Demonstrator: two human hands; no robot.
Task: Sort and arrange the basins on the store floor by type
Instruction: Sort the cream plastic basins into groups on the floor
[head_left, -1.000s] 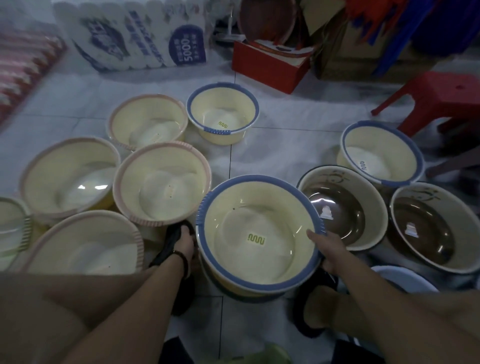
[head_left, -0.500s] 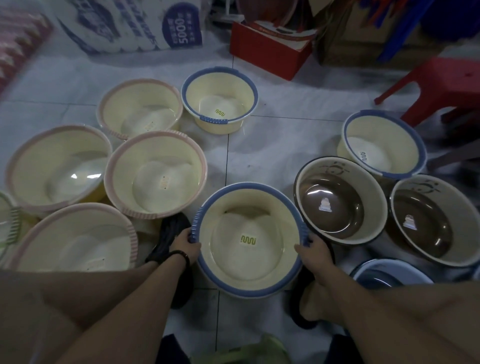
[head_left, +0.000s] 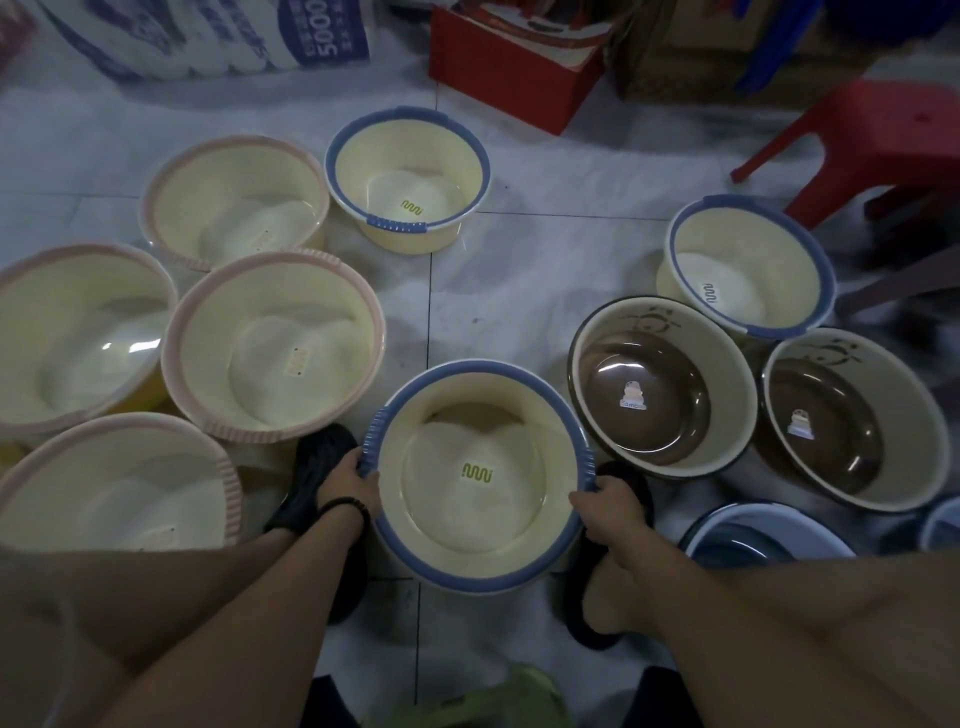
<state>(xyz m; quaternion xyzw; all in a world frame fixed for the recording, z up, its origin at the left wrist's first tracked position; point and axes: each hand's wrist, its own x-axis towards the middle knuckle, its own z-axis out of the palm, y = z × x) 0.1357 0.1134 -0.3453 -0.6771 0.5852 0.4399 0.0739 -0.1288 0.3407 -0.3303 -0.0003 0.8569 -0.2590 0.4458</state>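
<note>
A cream basin with a blue rim (head_left: 480, 475) sits low between my feet. My left hand (head_left: 349, 480) grips its left handle and my right hand (head_left: 605, 506) grips its right rim. Two more blue-rimmed cream basins stand on the floor, one at the far middle (head_left: 408, 179), one at the right (head_left: 750, 265). Several pink-rimmed cream basins (head_left: 272, 345) crowd the left side. Two brown-bottomed basins with dark rims (head_left: 660, 387) (head_left: 852, 415) sit side by side at the right.
A white and blue basin (head_left: 763, 532) lies by my right foot. A red stool (head_left: 878, 140) stands at the far right, a red box (head_left: 511, 73) and a printed white pack (head_left: 218, 36) at the back. Bare tile (head_left: 545, 260) shows in the middle.
The blue-rimmed basin in my hands has come down and looks smaller and lower, near the floor. Both hands keep their hold on its sides. My view has tipped slightly down.
</note>
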